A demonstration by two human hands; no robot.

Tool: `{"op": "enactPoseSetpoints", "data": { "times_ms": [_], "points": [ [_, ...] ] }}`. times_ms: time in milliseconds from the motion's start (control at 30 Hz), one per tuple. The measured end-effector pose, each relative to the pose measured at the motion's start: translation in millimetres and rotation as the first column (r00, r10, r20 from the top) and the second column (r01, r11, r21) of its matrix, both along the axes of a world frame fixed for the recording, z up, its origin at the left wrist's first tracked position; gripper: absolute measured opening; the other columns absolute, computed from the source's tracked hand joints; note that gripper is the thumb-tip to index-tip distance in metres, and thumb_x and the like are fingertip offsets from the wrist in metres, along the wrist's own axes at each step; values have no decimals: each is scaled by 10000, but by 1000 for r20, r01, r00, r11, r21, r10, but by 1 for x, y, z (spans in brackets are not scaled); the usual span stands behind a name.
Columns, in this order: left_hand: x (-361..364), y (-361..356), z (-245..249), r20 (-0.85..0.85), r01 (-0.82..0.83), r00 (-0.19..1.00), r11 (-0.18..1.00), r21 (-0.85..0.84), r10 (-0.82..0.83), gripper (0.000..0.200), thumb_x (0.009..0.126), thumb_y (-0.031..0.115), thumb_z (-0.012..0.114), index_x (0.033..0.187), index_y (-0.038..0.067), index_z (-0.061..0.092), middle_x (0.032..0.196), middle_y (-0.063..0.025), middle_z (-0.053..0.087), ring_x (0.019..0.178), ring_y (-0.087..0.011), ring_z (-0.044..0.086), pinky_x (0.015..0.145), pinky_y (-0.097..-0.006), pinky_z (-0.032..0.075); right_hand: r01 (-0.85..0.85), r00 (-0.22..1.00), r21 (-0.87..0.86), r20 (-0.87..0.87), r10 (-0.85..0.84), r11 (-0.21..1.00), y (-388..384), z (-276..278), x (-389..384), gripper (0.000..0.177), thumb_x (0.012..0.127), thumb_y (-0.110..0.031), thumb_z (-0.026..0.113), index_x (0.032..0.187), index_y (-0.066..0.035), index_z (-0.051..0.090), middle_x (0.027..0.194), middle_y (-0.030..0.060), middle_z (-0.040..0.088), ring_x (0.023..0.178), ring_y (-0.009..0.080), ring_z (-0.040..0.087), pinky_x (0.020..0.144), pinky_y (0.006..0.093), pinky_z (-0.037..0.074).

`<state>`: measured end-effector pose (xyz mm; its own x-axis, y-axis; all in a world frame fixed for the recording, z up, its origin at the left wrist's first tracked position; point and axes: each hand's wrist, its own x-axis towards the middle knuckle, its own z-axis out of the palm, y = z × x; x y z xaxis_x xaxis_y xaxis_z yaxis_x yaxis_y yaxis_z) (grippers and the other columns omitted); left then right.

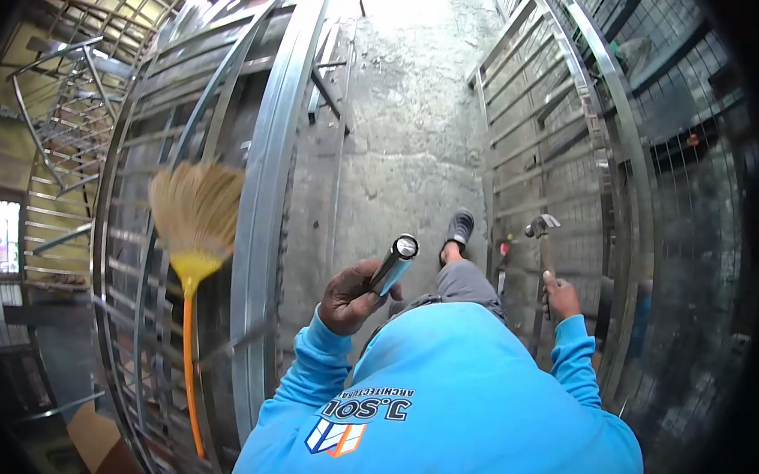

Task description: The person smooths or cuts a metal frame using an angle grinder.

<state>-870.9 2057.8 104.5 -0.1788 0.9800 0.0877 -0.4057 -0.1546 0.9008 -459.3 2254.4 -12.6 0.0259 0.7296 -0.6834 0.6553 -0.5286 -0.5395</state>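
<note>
My left hand (353, 297) is closed round a short, shiny metal tube (394, 264), whose round end points up and forward. To the right, my right hand (560, 296) grips the handle of a claw hammer (543, 228), its metal head pointing away from me. A straw broom (196, 214) with a yellow collar and an orange handle lies on the metal frames at the left. Long metal channels (277, 174) run between the broom and the floor strip.
Barred metal frames (531, 100) stand along the right, with mesh panels (694, 178) beyond them. More metal grilles (71, 159) are at the far left. A cardboard box (107, 449) is at the lower left. Rough concrete floor (400, 141) runs ahead, with my shoe (460, 226) on it.
</note>
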Motion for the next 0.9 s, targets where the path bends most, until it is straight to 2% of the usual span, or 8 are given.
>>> {"op": "enactPoseSetpoints", "data": {
  "times_ms": [67, 233, 367, 500, 633, 700, 767, 900],
  "points": [
    [-33, 64, -24, 53, 26, 998, 999, -28, -25, 408, 924, 121, 567, 1301, -29, 522, 965, -107, 659, 778, -121, 572, 702, -270, 468, -42, 999, 35, 9, 41, 999, 66, -8, -34, 533, 912, -532, 613, 784, -17, 563, 592, 50, 542, 447, 154, 545, 401, 345, 422],
    [-110, 250, -63, -225, -190, 968, 905, -380, 109, 312, 898, 152, 542, 1163, -10, 571, 859, -36, 629, 695, -82, 535, 642, -244, 451, -244, 970, 197, 56, 237, 950, 271, -30, -139, 568, 897, -525, 635, 911, 43, 639, 609, 81, 576, 466, 168, 561, 433, 347, 441],
    [-177, 366, -101, -515, -379, 846, 833, -403, 136, 296, 903, 173, 555, 1126, -19, 586, 822, -31, 630, 652, -84, 527, 606, -243, 449, -314, 948, 273, 37, 316, 909, 431, -41, -221, 567, 900, -522, 620, 873, 44, 643, 625, 130, 597, 548, 229, 609, 532, 368, 479],
    [-244, 475, -112, -307, -343, 935, 672, -657, 176, 303, 908, 210, 594, 1103, -22, 597, 821, -43, 638, 711, -99, 574, 656, -270, 480, -414, 905, 286, 22, 426, 864, 569, 2, -336, 567, 895, -524, 616, 863, 41, 643, 620, 151, 598, 614, 272, 637, 598, 382, 499],
    [-340, 619, -193, -465, -454, 859, 735, -504, 212, 335, 890, 247, 635, 1083, -26, 618, 852, -88, 679, 761, -155, 640, 686, -309, 510, -459, 885, 382, 122, 448, 802, 720, -68, -415, 521, 883, -505, 644, 858, 16, 652, 590, 110, 580, 521, 227, 606, 511, 371, 486],
    [-398, 710, -217, -550, -482, 818, 722, -497, 168, 385, 870, 273, 647, 1083, -47, 621, 906, -140, 694, 814, -218, 668, 738, -338, 518, -371, 928, 225, 127, 351, 901, 776, -70, -457, 473, 882, -476, 654, 865, -4, 663, 601, 91, 592, 467, 208, 586, 449, 364, 470],
    [-435, 797, -195, -605, -505, 790, 661, -555, 96, 461, 839, 309, 650, 1090, -77, 623, 983, -225, 693, 896, -320, 685, 808, -381, 518, -268, 955, 133, 163, 246, 954, 828, -75, -483, 466, 880, -466, 653, 880, -1, 667, 609, 96, 600, 463, 222, 592, 451, 372, 483],
    [-493, 914, -159, -612, -492, 786, 688, -534, 87, 401, 837, 279, 624, 1048, -62, 634, 906, -212, 693, 859, -318, 680, 781, -391, 519, -224, 965, 87, 163, 208, 971, 913, -99, -480, 454, 878, -423, 656, 864, 30, 666, 623, 103, 598, 500, 215, 610, 457, 379, 473]
  ]
}}
